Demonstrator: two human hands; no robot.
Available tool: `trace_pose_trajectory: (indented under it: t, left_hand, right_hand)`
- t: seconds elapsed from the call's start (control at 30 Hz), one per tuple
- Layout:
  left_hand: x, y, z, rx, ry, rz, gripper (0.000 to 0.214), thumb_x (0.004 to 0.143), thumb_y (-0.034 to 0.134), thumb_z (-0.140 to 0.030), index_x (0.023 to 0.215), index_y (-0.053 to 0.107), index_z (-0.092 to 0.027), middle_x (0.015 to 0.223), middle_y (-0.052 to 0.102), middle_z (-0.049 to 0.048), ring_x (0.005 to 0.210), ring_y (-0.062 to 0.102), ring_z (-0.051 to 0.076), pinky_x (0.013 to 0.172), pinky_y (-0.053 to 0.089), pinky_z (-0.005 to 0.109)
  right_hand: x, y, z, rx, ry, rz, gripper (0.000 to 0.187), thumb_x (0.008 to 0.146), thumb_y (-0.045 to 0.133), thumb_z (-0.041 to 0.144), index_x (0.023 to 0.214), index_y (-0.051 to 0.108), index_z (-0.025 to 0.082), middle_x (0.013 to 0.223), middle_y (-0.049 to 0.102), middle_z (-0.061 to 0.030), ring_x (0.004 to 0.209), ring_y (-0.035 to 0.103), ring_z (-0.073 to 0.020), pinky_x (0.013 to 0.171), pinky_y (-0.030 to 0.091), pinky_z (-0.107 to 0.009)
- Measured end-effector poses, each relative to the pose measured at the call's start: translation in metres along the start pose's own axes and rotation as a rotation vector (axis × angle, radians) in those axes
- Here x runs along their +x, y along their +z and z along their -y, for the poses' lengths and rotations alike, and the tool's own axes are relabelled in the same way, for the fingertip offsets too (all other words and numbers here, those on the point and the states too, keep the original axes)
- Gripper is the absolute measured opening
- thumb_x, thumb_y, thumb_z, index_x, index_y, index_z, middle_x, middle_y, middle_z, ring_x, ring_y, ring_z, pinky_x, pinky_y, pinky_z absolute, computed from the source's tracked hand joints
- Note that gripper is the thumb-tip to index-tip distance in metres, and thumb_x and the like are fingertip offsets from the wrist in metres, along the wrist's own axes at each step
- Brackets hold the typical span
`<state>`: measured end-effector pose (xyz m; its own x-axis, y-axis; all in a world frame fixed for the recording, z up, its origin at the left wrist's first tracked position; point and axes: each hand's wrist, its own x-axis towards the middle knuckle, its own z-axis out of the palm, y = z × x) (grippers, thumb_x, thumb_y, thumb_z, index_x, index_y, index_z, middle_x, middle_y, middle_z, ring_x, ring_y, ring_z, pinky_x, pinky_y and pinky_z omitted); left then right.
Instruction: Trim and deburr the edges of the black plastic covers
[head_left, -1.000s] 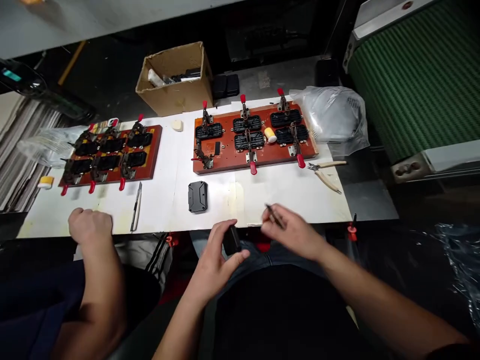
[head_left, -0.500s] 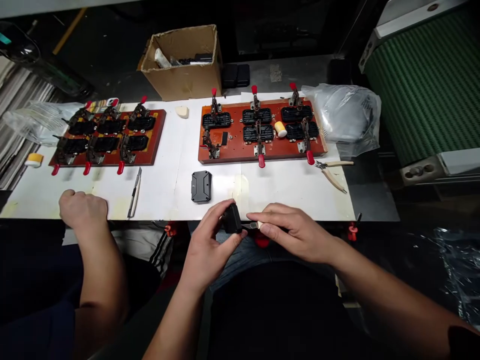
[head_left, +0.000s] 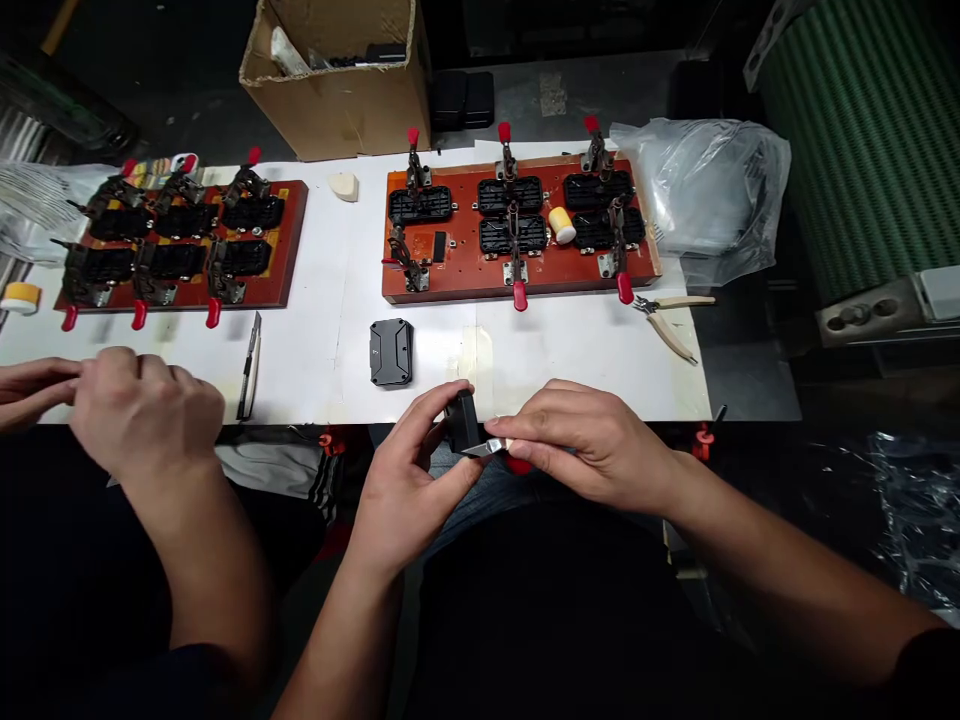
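Note:
My left hand (head_left: pixel 409 470) grips a small black plastic part (head_left: pixel 460 420) just below the front edge of the white table (head_left: pixel 585 360). My right hand (head_left: pixel 581 440) is closed on a small knife (head_left: pixel 484 448) whose metal blade touches the part's lower edge. A second black part (head_left: pixel 391 352) lies flat on the table just beyond my left hand. Behind it sits a red-brown clamp fixture (head_left: pixel 517 235) with several black parts and red-handled toggle clamps.
A co-worker's hands (head_left: pixel 124 410) are at the left table edge, near a craft knife (head_left: pixel 250 365) and a second clamp fixture (head_left: pixel 176 245). Cutting pliers (head_left: pixel 664 320), a clear plastic bag (head_left: pixel 705 195), a cardboard box (head_left: pixel 341 75) and a green conveyor (head_left: pixel 862 130) are around.
My right hand has come in to the black part and set the blade against it. The co-worker's second hand has appeared at the left. The view has tilted down.

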<state>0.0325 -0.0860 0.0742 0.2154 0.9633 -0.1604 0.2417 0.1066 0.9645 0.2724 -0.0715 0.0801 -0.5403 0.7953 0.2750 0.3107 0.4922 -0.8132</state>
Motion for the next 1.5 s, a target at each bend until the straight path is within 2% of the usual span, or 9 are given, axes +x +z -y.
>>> trace_pose_trajectory:
  t: [0.33, 0.53, 0.63, 0.77, 0.97, 1.07, 1.17, 1.27, 1.5]
  left_hand:
    - [0.005, 0.005, 0.0, -0.023, -0.027, 0.035, 0.066, 0.085, 0.083, -0.024, 0.146, 0.06, -0.034, 0.146, 0.064, 0.0055, 0.132, 0.065, 0.028, 0.116, 0.053, 0.044]
    - [-0.004, 0.013, -0.002, -0.044, -0.058, 0.142, 0.06, 0.084, 0.084, -0.026, 0.14, 0.064, -0.033, 0.146, 0.066, 0.0058, 0.138, 0.061, 0.029, 0.119, 0.05, 0.042]
    - [-0.007, 0.015, -0.002, -0.054, -0.071, 0.154, 0.06, 0.084, 0.085, -0.027, 0.14, 0.064, -0.034, 0.146, 0.065, 0.0055, 0.137, 0.062, 0.029, 0.12, 0.05, 0.043]
    - [-0.006, 0.02, 0.002, -0.089, -0.056, 0.141, 0.06, 0.084, 0.086, -0.026, 0.139, 0.063, -0.035, 0.146, 0.064, 0.0043, 0.137, 0.061, 0.026, 0.121, 0.047, 0.04]
    - [-0.001, 0.031, 0.016, -0.402, -0.209, -0.077, 0.061, 0.101, 0.059, -0.055, 0.154, 0.038, -0.034, 0.131, 0.067, 0.0107, 0.109, 0.074, 0.024, 0.097, 0.062, 0.044]
    - [-0.002, 0.029, 0.023, -0.159, -0.205, -0.089, 0.064, 0.102, 0.05, -0.061, 0.156, 0.038, -0.028, 0.153, 0.055, 0.0183, 0.131, 0.065, 0.032, 0.107, 0.057, 0.054]
    - [-0.007, 0.028, 0.025, 0.402, 0.103, -0.041, 0.08, 0.092, 0.075, -0.046, 0.161, 0.038, -0.032, 0.167, 0.041, 0.0127, 0.157, 0.036, 0.037, 0.126, 0.037, 0.058]
    - [-0.009, 0.03, 0.025, 0.594, 0.276, 0.075, 0.068, 0.095, 0.069, -0.028, 0.158, 0.045, -0.034, 0.157, 0.056, 0.0076, 0.152, 0.045, 0.032, 0.128, 0.038, 0.053]
    - [-0.006, 0.018, 0.017, 0.167, -0.001, 0.076, 0.067, 0.089, 0.08, -0.027, 0.15, 0.054, -0.038, 0.149, 0.062, 0.0031, 0.137, 0.062, 0.025, 0.118, 0.051, 0.042]
  right_hand:
    - [0.0, -0.007, -0.006, -0.008, 0.017, 0.0, 0.028, 0.111, 0.056, 0.028, 0.132, 0.073, 0.024, 0.103, 0.076, -0.0045, 0.092, 0.069, -0.0188, 0.089, 0.055, -0.034]
    - [0.005, -0.013, -0.037, -0.168, 0.217, -0.157, 0.028, 0.11, 0.056, 0.033, 0.127, 0.076, 0.024, 0.106, 0.077, -0.0049, 0.099, 0.07, -0.0216, 0.094, 0.053, -0.036]
    - [0.005, -0.014, -0.035, -0.039, 0.301, -0.141, 0.027, 0.11, 0.054, 0.036, 0.124, 0.074, 0.023, 0.114, 0.075, -0.004, 0.105, 0.069, -0.0198, 0.096, 0.051, -0.032]
    - [0.0, -0.005, -0.018, 0.307, 0.449, -0.025, 0.038, 0.107, 0.057, 0.054, 0.097, 0.068, 0.019, 0.086, 0.067, 0.0005, 0.078, 0.062, -0.0149, 0.072, 0.049, -0.025]
    - [-0.013, 0.024, -0.014, 0.347, 0.205, -0.007, 0.04, 0.093, 0.08, 0.046, 0.12, 0.064, 0.022, 0.12, 0.065, -0.0069, 0.096, 0.063, -0.0182, 0.082, 0.052, -0.028]
    - [-0.014, 0.034, -0.015, 0.209, 0.29, -0.17, 0.012, 0.1, 0.068, 0.032, 0.103, 0.066, 0.021, 0.093, 0.067, -0.0024, 0.079, 0.062, -0.0158, 0.072, 0.048, -0.027]
    - [-0.011, 0.038, -0.014, 0.204, 0.591, -0.163, 0.022, 0.095, 0.069, 0.033, 0.079, 0.059, 0.021, 0.064, 0.05, 0.0061, 0.056, 0.044, -0.0114, 0.053, 0.034, -0.026]
    - [-0.008, 0.037, -0.012, 0.273, 0.718, -0.081, 0.027, 0.093, 0.069, 0.031, 0.073, 0.053, 0.021, 0.061, 0.046, 0.0069, 0.055, 0.04, -0.0111, 0.051, 0.03, -0.025]
    - [-0.017, 0.007, -0.008, 0.286, 0.329, 0.049, 0.035, 0.114, 0.044, 0.037, 0.143, 0.057, 0.023, 0.128, 0.065, -0.0086, 0.113, 0.064, -0.021, 0.099, 0.051, -0.035]
